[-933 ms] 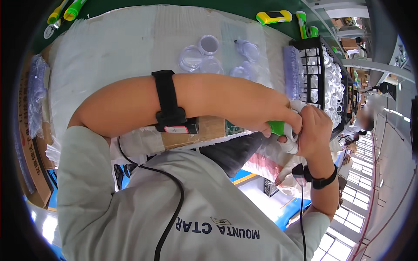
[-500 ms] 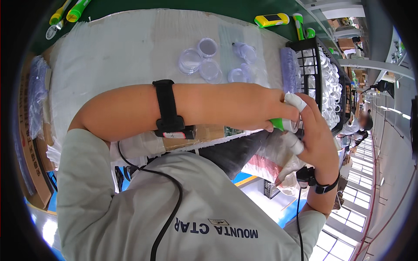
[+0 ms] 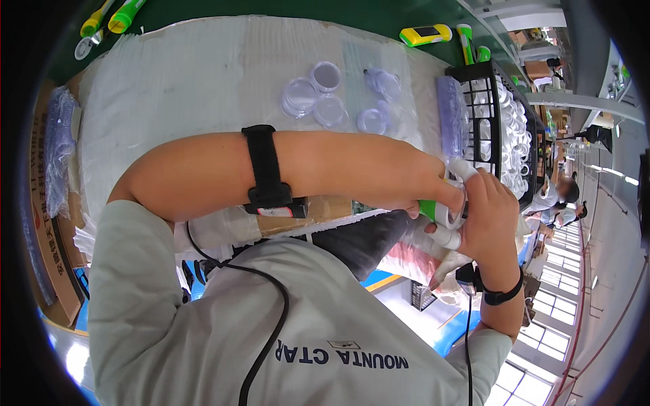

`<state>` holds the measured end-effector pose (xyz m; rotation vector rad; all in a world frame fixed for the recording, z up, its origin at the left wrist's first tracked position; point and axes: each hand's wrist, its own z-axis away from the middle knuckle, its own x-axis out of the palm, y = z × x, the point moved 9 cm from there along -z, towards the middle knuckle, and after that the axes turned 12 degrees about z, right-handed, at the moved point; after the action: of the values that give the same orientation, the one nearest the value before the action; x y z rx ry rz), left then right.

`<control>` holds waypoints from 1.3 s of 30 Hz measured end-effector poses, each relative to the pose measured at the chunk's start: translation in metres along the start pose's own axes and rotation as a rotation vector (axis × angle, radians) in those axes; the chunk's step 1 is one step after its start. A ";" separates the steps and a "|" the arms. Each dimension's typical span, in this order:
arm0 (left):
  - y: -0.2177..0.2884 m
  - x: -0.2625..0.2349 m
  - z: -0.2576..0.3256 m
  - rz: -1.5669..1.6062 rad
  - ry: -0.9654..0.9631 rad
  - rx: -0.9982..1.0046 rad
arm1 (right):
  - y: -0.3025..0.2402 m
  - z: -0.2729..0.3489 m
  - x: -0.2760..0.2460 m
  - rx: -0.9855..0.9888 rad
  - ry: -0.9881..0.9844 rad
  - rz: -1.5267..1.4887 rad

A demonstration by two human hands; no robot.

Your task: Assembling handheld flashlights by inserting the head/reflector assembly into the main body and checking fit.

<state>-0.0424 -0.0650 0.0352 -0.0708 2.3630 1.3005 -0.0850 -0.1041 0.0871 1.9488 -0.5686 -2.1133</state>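
Note:
A flashlight with a green body (image 3: 426,208) and a white ring at its end lies between my hands, at the right front edge of the table. My left hand (image 3: 439,184) reaches across from the left and is closed around the green part. Its fingers are partly hidden beneath the hand. My right hand (image 3: 489,211) curls round the white end, with white wraps on its thumb and a finger. Beyond my left forearm, several clear round lenses (image 3: 326,77) lie in small groups on the plastic-covered tabletop (image 3: 189,81).
A black crate (image 3: 472,71) of white rings stands right of my hands, beside a bluish plastic-wrapped stack (image 3: 449,115). Yellow-green flashlights (image 3: 425,34) lie along the far edge. Plastic wrap (image 3: 59,149) and a cardboard box (image 3: 57,237) sit at the left. People work in the right background.
My right hand has turned and drawn in, its fingers closing further round the white end. My left hand keeps its hold on the green part. The view has shifted slightly.

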 end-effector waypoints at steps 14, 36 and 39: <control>-0.003 0.000 -0.006 0.077 0.138 -0.003 | 0.007 0.001 0.005 0.104 0.180 -0.080; 0.046 -0.012 0.005 -0.080 0.192 -0.223 | 0.019 0.047 -0.029 0.082 0.742 -1.136; 0.028 0.007 0.000 0.267 0.100 -0.162 | -0.003 0.037 -0.037 -0.234 0.849 -1.417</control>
<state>-0.0551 -0.0484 0.0543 0.1377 2.4080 1.6486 -0.1178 -0.0814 0.1219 3.0795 1.4953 -1.1906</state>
